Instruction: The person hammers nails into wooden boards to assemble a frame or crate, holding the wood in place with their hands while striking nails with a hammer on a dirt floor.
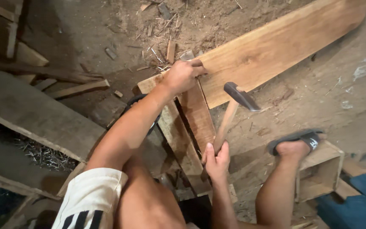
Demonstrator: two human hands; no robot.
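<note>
A: Now, item one, leftmost?
B: Left hand (182,75), fingers curled, pressing down on the wide plank (276,46) where it meets the narrow boards (191,127) just beneath the palm.

A: Next?
B: Right hand (217,160), fist closed round the wooden handle of a hammer (234,106); its dark head is raised, right of the left hand.

A: Rightmost?
B: Sandalled foot (295,144) on a wooden box (323,169), beside the right hand.

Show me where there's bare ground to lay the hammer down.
Bare dirt lies right of the wooden-handled steel hammer, between the long pale wooden plank and the sandalled foot on the small wooden crate. Crowded: wood chips above the left hand, scrap boards left.
</note>
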